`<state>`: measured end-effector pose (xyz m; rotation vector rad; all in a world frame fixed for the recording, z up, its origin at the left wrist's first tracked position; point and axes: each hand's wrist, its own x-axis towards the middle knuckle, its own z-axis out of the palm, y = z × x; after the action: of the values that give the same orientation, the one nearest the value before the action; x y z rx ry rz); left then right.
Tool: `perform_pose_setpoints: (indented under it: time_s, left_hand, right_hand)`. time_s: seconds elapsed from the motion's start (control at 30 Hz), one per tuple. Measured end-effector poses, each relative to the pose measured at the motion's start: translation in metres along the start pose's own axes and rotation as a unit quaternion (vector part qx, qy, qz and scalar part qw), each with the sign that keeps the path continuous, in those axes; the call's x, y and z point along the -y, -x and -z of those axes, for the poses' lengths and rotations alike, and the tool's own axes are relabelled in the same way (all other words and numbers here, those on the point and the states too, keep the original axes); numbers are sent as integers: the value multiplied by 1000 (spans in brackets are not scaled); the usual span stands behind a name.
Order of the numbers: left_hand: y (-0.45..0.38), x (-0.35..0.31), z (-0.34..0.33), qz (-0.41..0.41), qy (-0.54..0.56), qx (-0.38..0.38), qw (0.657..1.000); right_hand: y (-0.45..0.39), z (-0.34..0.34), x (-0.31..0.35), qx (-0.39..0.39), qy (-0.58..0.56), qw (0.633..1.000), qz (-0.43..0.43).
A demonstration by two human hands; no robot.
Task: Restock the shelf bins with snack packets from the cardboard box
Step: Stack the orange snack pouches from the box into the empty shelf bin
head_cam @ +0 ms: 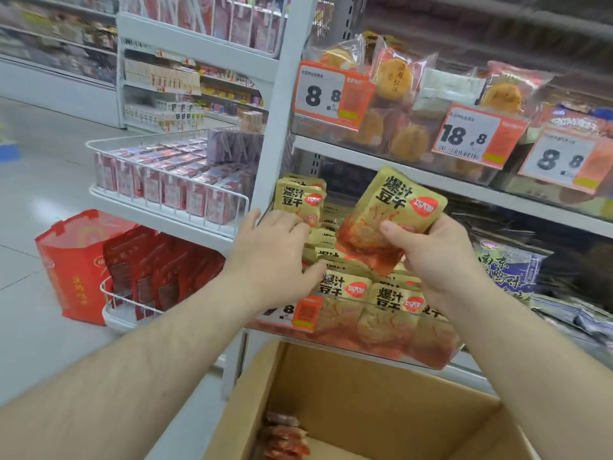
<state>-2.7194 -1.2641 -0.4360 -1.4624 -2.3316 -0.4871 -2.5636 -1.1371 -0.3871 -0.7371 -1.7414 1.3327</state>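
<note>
Right hand (441,257) grip holding gold snack pkt (391,217) at frame ctr, left hand (275,254) fingers pressing pkts in shelf bin (361,343), cardboard box (365,393) bottom ctr.

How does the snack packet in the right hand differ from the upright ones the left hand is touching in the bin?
The right hand grips its packet lifted above the bin and tilted; the stacked packets stand upright at the bin's back left. The left hand only rests against those. Both show the same gold and red print.
</note>
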Motion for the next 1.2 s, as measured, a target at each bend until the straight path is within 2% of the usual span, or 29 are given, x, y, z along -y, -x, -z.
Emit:
perform_pose_setpoints:
  time_s: [0.1, 0.17, 0.27, 0.4, 0.47, 0.8, 1.2]
  left_hand:
    - [-17, 11, -10, 3, -51, 102, 993]
    - [-24, 13, -14, 13, -58, 125, 990]
    - [-21, 13, -23, 15, -63, 82, 994]
    - [-9, 18, -41, -13, -26, -66, 997]
    - [-7, 21, -47, -20, -12, -106, 994]
    - [-7, 19, -48, -13, 4, -114, 993]
    - [-6, 17, -47, -8, 10, -117, 993]
  right_hand:
    - [-16, -10, 0, -26, 54, 996, 71]
    - [-25, -15, -2, -36, 104, 989, 101]
    - [-35, -20, -2, -27, 139, 982, 122]
    - [-43, -27, -2, -16, 183, 972, 145]
    - [-46, -31, -3, -12, 198, 969, 147]
    - [-55, -54, -5, 54, 272, 943, 183]
    - [-57, -56, -18, 81, 327, 917, 215]
